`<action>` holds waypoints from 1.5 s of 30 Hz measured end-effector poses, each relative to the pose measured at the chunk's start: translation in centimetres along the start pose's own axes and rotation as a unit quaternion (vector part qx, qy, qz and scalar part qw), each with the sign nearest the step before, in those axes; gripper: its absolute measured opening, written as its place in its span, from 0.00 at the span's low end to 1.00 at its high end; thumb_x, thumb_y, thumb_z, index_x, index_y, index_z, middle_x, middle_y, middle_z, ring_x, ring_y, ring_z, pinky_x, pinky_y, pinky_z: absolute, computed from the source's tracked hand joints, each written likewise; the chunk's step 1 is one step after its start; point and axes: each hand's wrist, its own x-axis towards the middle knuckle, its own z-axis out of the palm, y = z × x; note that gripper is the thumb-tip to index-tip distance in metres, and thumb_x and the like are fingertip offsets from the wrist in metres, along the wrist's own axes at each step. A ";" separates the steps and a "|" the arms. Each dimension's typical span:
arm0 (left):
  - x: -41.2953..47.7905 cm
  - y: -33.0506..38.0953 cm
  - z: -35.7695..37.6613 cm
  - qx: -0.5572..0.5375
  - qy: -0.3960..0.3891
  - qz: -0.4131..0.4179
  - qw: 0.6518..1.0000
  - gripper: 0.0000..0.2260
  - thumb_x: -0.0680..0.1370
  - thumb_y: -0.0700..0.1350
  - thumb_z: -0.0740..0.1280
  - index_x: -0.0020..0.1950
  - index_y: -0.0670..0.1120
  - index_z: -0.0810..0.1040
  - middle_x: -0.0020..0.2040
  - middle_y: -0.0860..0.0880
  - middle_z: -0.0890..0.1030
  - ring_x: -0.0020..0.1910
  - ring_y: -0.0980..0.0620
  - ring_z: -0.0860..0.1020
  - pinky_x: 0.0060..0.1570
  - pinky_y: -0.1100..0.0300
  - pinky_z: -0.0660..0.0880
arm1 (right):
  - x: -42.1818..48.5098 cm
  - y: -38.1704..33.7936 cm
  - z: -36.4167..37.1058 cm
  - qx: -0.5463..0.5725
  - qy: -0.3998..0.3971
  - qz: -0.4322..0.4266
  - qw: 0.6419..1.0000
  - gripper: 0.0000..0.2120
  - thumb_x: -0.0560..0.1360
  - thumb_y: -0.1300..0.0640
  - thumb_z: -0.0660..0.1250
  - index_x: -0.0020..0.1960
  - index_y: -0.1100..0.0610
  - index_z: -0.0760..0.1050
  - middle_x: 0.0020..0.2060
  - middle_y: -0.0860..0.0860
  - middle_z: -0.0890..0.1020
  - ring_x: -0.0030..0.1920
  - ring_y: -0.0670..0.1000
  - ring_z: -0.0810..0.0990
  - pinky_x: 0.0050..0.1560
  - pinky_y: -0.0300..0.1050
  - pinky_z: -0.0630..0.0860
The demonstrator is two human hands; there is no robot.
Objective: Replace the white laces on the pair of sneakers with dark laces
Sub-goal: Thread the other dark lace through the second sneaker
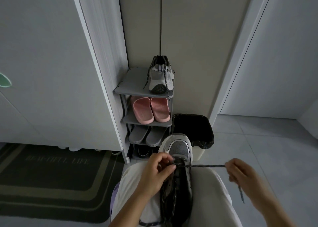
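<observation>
A grey and white sneaker (179,148) lies between my knees, toe pointing away from me. A dark speckled lace (206,166) runs through its lowest eyelets. My left hand (157,172) pinches the lace at the left eyelets near the toe. My right hand (240,171) holds the other end stretched taut to the right, its tip dangling below the hand. The second sneaker (160,78) stands on the top shelf of a grey shoe rack (130,87), with a dark lace threaded and hanging loose over its toe.
Pink slippers (149,110) and grey slippers (147,135) fill the lower shelves of the rack. A bin with a black liner (194,130) stands right of the rack. A dark doormat (56,178) lies on the left. Pale floor tiles spread to the right.
</observation>
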 end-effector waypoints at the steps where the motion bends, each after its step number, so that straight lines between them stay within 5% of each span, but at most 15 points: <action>1: 0.2 0.0 0.2 0.024 0.010 0.008 1.000 0.06 0.70 0.47 0.70 0.45 0.48 0.77 0.45 0.51 0.77 0.42 0.60 0.76 0.45 0.70 0.72 | 0.3 -0.1 0.6 -0.037 -0.004 -0.016 0.999 0.10 0.76 0.64 0.63 0.37 0.56 0.72 0.32 0.48 0.76 0.33 0.48 0.74 0.36 0.37 0.70; 4: 0.5 -0.2 0.2 0.023 0.029 -0.010 0.999 0.02 0.74 0.40 0.69 0.43 0.46 0.77 0.44 0.47 0.78 0.40 0.62 0.76 0.43 0.72 0.71 | 0.8 -1.0 3.0 -0.126 -0.021 -0.103 0.987 0.07 0.73 0.53 0.68 0.47 0.45 0.71 0.44 0.46 0.77 0.48 0.41 0.76 0.47 0.28 0.70; 9: 0.3 -0.3 0.1 0.006 0.033 -0.018 0.999 0.05 0.73 0.37 0.69 0.42 0.46 0.77 0.43 0.47 0.79 0.38 0.62 0.76 0.41 0.71 0.72 | 0.5 -3.2 7.0 -0.224 -0.111 -0.134 0.959 0.11 0.75 0.48 0.64 0.36 0.47 0.66 0.32 0.43 0.73 0.34 0.44 0.71 0.38 0.38 0.68; 12: 0.3 -0.5 0.0 0.000 0.031 -0.022 0.999 0.03 0.73 0.38 0.69 0.43 0.44 0.77 0.42 0.47 0.79 0.37 0.61 0.76 0.40 0.70 0.72 | 0.0 -3.1 7.2 -0.117 -0.120 -0.125 0.978 0.14 0.75 0.49 0.62 0.33 0.50 0.66 0.27 0.44 0.69 0.30 0.43 0.67 0.35 0.44 0.67; 19: -0.1 -0.6 0.0 0.027 0.021 0.005 0.999 0.03 0.68 0.45 0.68 0.41 0.49 0.77 0.41 0.49 0.78 0.40 0.57 0.76 0.42 0.68 0.72 | -1.2 -3.4 6.6 0.175 -0.110 -0.053 0.977 0.13 0.63 0.45 0.65 0.28 0.53 0.70 0.26 0.48 0.66 0.31 0.45 0.63 0.32 0.35 0.62; 25: -0.5 -0.5 -0.2 0.072 0.002 0.033 0.997 0.03 0.72 0.45 0.68 0.40 0.49 0.75 0.37 0.53 0.76 0.36 0.59 0.74 0.38 0.69 0.70 | -1.0 -3.5 5.6 0.134 -0.101 -0.018 0.986 0.14 0.65 0.47 0.67 0.26 0.53 0.68 0.25 0.47 0.65 0.30 0.46 0.62 0.30 0.35 0.59; 27: -1.0 -0.3 -0.3 0.115 -0.022 0.036 0.992 0.09 0.71 0.54 0.68 0.38 0.52 0.72 0.36 0.54 0.74 0.34 0.60 0.72 0.36 0.69 0.69 | -0.6 -3.3 5.3 0.048 -0.106 -0.035 0.993 0.18 0.73 0.55 0.68 0.25 0.52 0.69 0.22 0.44 0.65 0.27 0.43 0.61 0.28 0.32 0.59; 30: -2.4 0.8 -0.4 0.253 -0.072 0.037 0.964 0.19 0.65 0.67 0.66 0.40 0.54 0.68 0.39 0.57 0.70 0.36 0.61 0.69 0.36 0.69 0.65 | -0.4 -3.1 4.5 -0.041 -0.093 -0.053 0.993 0.16 0.74 0.58 0.68 0.29 0.53 0.70 0.22 0.43 0.67 0.26 0.41 0.62 0.29 0.32 0.62; 33: -4.0 2.2 0.2 0.426 -0.134 0.007 0.895 0.27 0.69 0.62 0.68 0.59 0.49 0.66 0.54 0.55 0.70 0.51 0.54 0.72 0.46 0.63 0.67 | -0.4 -2.9 4.2 -0.053 -0.089 -0.040 0.994 0.12 0.74 0.56 0.67 0.33 0.58 0.74 0.24 0.45 0.69 0.27 0.41 0.64 0.30 0.33 0.63; 35: -4.4 2.5 0.7 0.462 -0.128 0.000 0.878 0.27 0.72 0.59 0.66 0.63 0.47 0.62 0.61 0.51 0.69 0.58 0.50 0.72 0.52 0.59 0.67 | -0.6 -3.6 4.5 -0.047 -0.086 -0.039 0.994 0.11 0.75 0.57 0.65 0.35 0.58 0.77 0.23 0.45 0.71 0.27 0.41 0.66 0.31 0.32 0.64; 38: -4.3 3.2 0.5 0.417 -0.066 0.009 0.906 0.23 0.74 0.59 0.64 0.63 0.49 0.63 0.53 0.53 0.68 0.55 0.54 0.73 0.46 0.62 0.67 | -1.5 -5.2 5.0 -0.029 -0.148 -0.063 0.987 0.10 0.77 0.59 0.63 0.39 0.52 0.79 0.29 0.48 0.77 0.30 0.40 0.72 0.36 0.32 0.68; 40: -4.2 3.0 0.2 0.336 -0.044 0.036 0.940 0.23 0.75 0.54 0.65 0.67 0.57 0.60 0.54 0.55 0.68 0.54 0.57 0.73 0.48 0.65 0.69 | -2.3 -6.3 5.8 -0.064 -0.204 -0.089 0.973 0.10 0.76 0.59 0.64 0.43 0.46 0.80 0.34 0.41 0.81 0.35 0.38 0.77 0.40 0.30 0.71; 42: -3.7 2.4 0.4 0.319 -0.072 0.080 0.942 0.22 0.75 0.50 0.64 0.67 0.61 0.62 0.53 0.56 0.67 0.52 0.57 0.72 0.47 0.70 0.68 | -2.8 -6.9 6.7 -0.103 -0.232 -0.125 0.959 0.09 0.74 0.61 0.64 0.47 0.50 0.81 0.37 0.36 0.80 0.43 0.36 0.78 0.44 0.28 0.71; 45: -2.7 1.7 0.6 0.213 -0.062 0.086 0.971 0.10 0.71 0.48 0.63 0.51 0.56 0.76 0.45 0.58 0.71 0.44 0.60 0.74 0.42 0.73 0.67 | -3.0 -7.7 6.9 -0.062 -0.231 -0.062 0.969 0.15 0.76 0.65 0.59 0.46 0.49 0.80 0.39 0.46 0.81 0.41 0.42 0.80 0.39 0.35 0.77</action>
